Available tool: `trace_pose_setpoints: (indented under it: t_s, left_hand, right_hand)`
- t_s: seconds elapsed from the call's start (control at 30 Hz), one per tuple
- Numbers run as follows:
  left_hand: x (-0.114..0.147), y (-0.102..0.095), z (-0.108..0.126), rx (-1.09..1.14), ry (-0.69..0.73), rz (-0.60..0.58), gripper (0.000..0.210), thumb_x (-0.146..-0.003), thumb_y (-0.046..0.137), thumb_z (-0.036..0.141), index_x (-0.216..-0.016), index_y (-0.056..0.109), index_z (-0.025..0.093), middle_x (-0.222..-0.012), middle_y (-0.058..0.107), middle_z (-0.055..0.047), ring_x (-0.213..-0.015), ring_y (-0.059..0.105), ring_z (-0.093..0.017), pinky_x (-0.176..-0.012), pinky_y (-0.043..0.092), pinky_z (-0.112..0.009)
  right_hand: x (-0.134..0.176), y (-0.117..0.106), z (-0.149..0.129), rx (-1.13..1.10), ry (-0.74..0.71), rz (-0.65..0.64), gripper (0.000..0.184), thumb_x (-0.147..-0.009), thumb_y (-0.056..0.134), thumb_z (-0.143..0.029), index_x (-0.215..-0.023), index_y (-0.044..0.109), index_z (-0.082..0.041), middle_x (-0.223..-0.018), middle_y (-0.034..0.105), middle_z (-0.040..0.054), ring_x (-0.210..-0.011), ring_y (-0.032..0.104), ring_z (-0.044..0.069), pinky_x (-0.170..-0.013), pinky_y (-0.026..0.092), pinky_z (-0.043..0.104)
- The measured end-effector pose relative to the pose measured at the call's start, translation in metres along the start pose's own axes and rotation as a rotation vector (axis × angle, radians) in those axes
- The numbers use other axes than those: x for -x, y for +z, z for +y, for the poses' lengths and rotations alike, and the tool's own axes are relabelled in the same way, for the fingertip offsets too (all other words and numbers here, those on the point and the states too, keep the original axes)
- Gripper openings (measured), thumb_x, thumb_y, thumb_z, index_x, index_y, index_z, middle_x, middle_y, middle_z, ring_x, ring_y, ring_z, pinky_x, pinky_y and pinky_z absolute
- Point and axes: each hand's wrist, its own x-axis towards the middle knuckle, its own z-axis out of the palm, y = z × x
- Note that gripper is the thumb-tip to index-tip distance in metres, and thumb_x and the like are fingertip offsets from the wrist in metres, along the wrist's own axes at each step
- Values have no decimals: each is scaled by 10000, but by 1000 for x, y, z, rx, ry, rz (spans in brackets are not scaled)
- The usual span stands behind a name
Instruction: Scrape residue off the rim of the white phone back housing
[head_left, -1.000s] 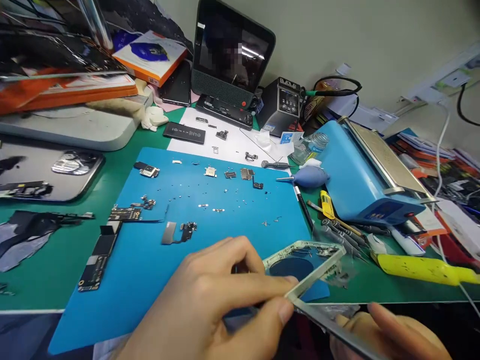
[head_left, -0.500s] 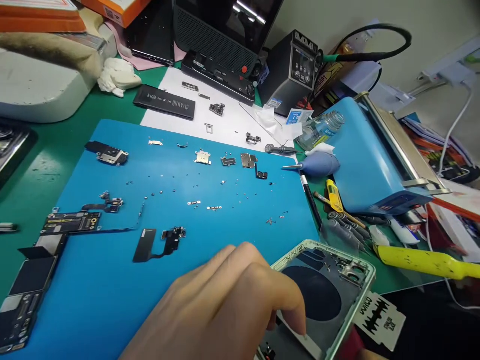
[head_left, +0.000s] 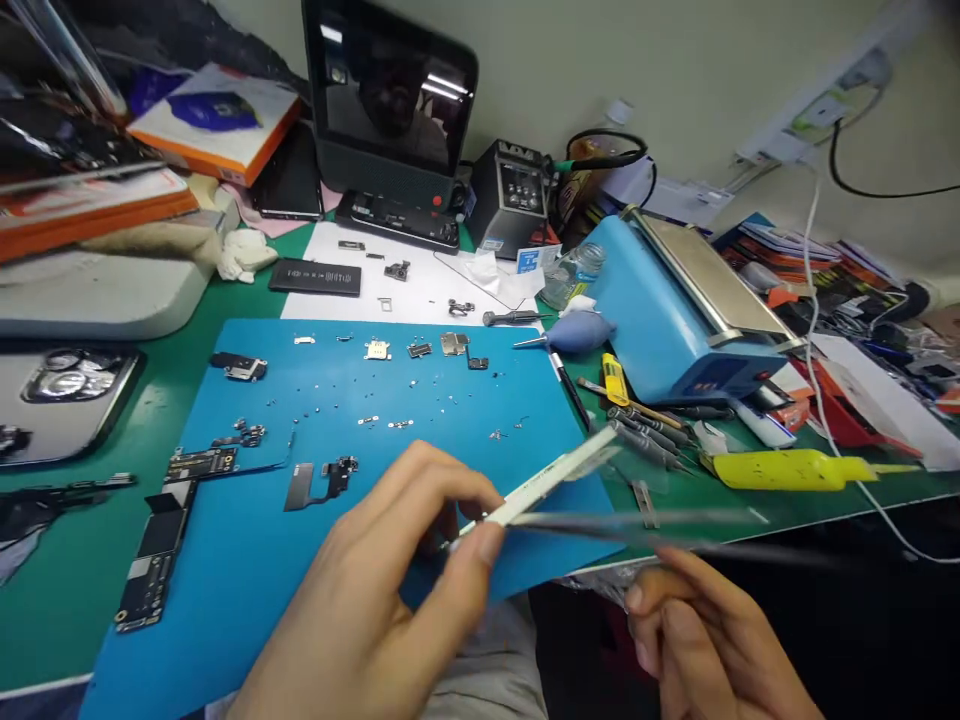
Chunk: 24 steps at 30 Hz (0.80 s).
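Note:
My left hand [head_left: 390, 590] is closed on a pale green phone frame [head_left: 551, 485], which is tilted so its narrow edge faces me. Thumb and fingers pinch its near end above the blue mat [head_left: 247, 590]. In my right hand [head_left: 712, 630], lower right, is a pair of tweezers [head_left: 705, 532], smeared by motion. Their tips reach to the frame by my left thumb. Left of my hands lie a logic board [head_left: 161, 550] and a flex cable [head_left: 322, 484]. Several tiny screws and brackets [head_left: 377, 350] are spread across the mat.
A black battery [head_left: 315, 277] and small parts lie on white paper at the back. On the right are a blue air blower [head_left: 574, 332], screwdrivers [head_left: 649, 435], a yellow tube [head_left: 795, 470] and a blue machine [head_left: 660, 340]. A phone [head_left: 67, 400] lies at left.
The phone frame has turned from lying face-up to edge-on and tilted. My left hand now grips its end. My right hand has come into view with the tweezers. The camera view has shifted.

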Motion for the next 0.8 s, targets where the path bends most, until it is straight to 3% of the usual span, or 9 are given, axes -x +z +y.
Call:
trace_pose_setpoints:
  t_s: [0.13, 0.23, 0.4, 0.5, 0.63, 0.73, 0.8]
  left_hand:
    - [7, 5, 7, -20, -96, 138, 339, -1129, 591, 628, -1070, 786, 356, -1014, 674, -3, -931, 597, -188, -797, 486, -256]
    - [8, 5, 8, -24, -151, 157, 406, -1103, 584, 709, -1125, 789, 359, -1014, 637, -5, -896, 527, -200, -807, 460, -274]
    - [8, 6, 7, -32, -203, 168, 510, -1046, 595, 813, -1197, 754, 353, -969, 615, -3, -846, 499, -204, -683, 399, -284]
    - [10, 10, 10, -35, -230, 211, 505, -1024, 615, 830, -1127, 731, 349, -949, 624, 4, -837, 504, -204, -686, 391, -281]
    - [11, 13, 12, -66, -244, 258, 512, -978, 660, 846, -1071, 731, 347, -983, 662, 3, -816, 507, -205, -705, 415, -283]
    - [11, 14, 10, -84, -270, 325, 519, -928, 709, 854, -1071, 755, 357, -1061, 683, -9, -936, 556, -231, -725, 434, -272]
    - [11, 16, 9, -96, -290, 374, 516, -917, 722, 849, -1045, 760, 350, -1125, 704, -17, -1049, 575, -253, -776, 456, -263]
  right_hand:
    - [-3, -9, 15, -71, 36, 42, 299, -1081, 768, -417, -1312, 838, -242, -886, 736, 54, -575, 612, 103, -510, 552, 202]
    - [-10, -27, 33, 47, 71, 187, 410, -1052, 789, -526, -1347, 824, -243, -967, 756, 60, -671, 631, 121, -605, 592, 236]
    - [-41, -64, 68, 222, 92, 431, 610, -1019, 797, -621, -1501, 747, -250, -1336, 768, 138, -1129, 769, 268, -1005, 640, 426]
    - [-63, -83, 87, 297, 60, 477, 815, -920, 851, -692, -1584, 691, -246, -1532, 672, 199, -1286, 742, 369, -1060, 611, 531]
    - [-82, -90, 95, 445, 21, 470, 1003, -880, 828, -806, -1646, 641, -187, -1534, 657, 245, -1248, 714, 406, -1085, 563, 615]
    - [-92, -87, 94, 521, -2, 475, 1133, -887, 763, -897, -1689, 578, -118, -1477, 695, 276, -1295, 666, 436, -1131, 513, 646]
    - [-98, -85, 95, 544, 5, 470, 1148, -868, 744, -944, -1637, 631, -99, -1406, 730, 283, -1318, 664, 458, -1163, 497, 659]
